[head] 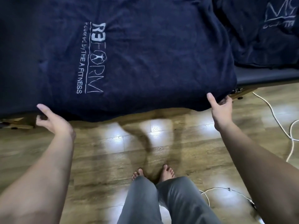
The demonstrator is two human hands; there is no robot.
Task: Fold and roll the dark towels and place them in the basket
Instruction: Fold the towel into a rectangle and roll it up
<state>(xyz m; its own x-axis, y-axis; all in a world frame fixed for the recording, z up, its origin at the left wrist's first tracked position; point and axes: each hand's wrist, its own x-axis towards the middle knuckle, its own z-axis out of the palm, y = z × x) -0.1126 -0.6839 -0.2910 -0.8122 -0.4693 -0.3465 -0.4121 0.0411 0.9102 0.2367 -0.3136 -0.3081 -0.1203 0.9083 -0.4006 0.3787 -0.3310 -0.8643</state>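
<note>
Both hands, left hand (51, 120) and right hand (222, 107), pinching towel (145, 62) near edge over desk (265, 75); uneven pulling risking crooked fold.

Open glossy wood-plank floor (113, 147) lies below the spread navy embroidered towel (145, 54); a crumpled second navy towel (267, 38) and looping white cord (275, 117) crowd the right.

Left hand (51, 120) and right hand (220, 107) reach forward, fingers seemingly pinching.
</note>
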